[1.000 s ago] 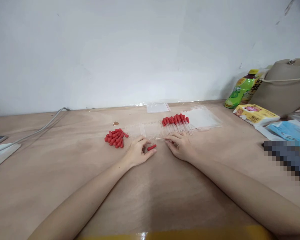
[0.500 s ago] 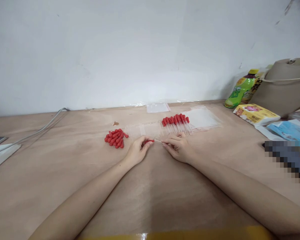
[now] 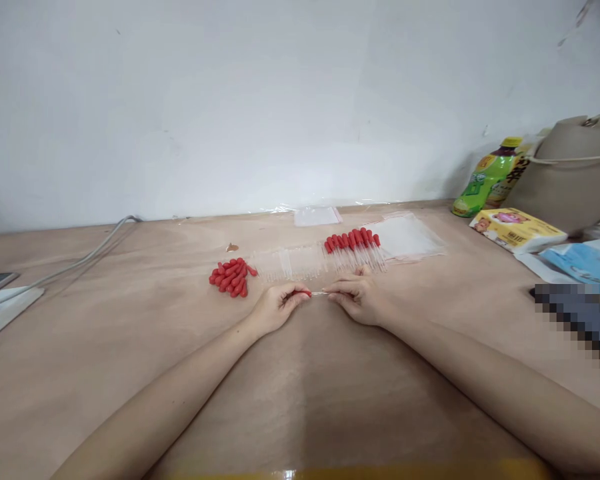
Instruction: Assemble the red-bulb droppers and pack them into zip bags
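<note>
Between thumb and fingers, my left hand (image 3: 279, 308) pinches a red rubber bulb (image 3: 304, 292), mostly hidden by the fingers. My right hand (image 3: 357, 300) is closed on a thin clear dropper tube (image 3: 318, 293). Bulb and tube lie in one line, the tube's end at the bulb's mouth; how deep it sits I cannot tell. Beyond my left hand is a heap of loose red bulbs (image 3: 230, 277). Clear tubes (image 3: 285, 263) lie side by side past both hands. Droppers with red bulbs fitted (image 3: 355, 243) rest in a row beyond my right hand.
Clear plastic bags (image 3: 407, 235) lie behind the droppers, another bag (image 3: 317, 216) near the wall. On the right are a green bottle (image 3: 487, 179), a yellow packet (image 3: 519, 228), a blue packet (image 3: 580, 261) and a beige bag (image 3: 570, 173). A grey cable (image 3: 93, 250) runs across the left.
My left hand has moved slightly down, bringing the bulb level with the tube. The tube, slanted before, is now nearly horizontal, and less of it shows between the hands.
</note>
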`<state>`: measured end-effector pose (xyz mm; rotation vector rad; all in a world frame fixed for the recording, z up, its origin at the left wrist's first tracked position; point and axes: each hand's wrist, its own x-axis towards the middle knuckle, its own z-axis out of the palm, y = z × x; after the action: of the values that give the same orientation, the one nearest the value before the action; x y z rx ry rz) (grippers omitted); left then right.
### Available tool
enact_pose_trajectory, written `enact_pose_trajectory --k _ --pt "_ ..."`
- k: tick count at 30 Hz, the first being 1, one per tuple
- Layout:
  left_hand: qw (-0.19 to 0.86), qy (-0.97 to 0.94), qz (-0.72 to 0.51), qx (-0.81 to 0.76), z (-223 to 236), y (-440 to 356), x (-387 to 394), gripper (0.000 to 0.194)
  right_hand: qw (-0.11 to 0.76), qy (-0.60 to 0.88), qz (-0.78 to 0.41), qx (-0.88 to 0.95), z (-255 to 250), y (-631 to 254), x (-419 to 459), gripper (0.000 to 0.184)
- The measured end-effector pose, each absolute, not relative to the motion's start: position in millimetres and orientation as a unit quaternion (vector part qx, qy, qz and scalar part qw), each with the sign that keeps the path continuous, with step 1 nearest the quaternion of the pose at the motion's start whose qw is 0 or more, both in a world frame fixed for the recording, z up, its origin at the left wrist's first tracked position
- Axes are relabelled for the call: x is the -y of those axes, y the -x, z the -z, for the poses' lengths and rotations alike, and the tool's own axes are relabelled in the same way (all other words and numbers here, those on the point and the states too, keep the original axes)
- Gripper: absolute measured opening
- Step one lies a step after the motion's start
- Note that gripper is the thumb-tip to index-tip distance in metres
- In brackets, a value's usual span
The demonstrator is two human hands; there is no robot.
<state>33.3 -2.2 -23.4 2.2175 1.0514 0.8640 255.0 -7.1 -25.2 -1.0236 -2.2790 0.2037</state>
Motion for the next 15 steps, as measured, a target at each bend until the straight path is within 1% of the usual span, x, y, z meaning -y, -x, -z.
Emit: enact_pose_trajectory --k 8,15 --pt "0.260 -0.831 -0.303 -0.388 23.0 -33.8 5.0 0.019 0.300 0.379 -0.015 0.875 25.5 -253.0 9.5 0.023" --pt "0.237 -0.847 -0.301 -0.369 23.3 -32.5 6.2 0.018 0.280 0.374 0.011 0.884 26.7 -246.3 10.8 0.028"
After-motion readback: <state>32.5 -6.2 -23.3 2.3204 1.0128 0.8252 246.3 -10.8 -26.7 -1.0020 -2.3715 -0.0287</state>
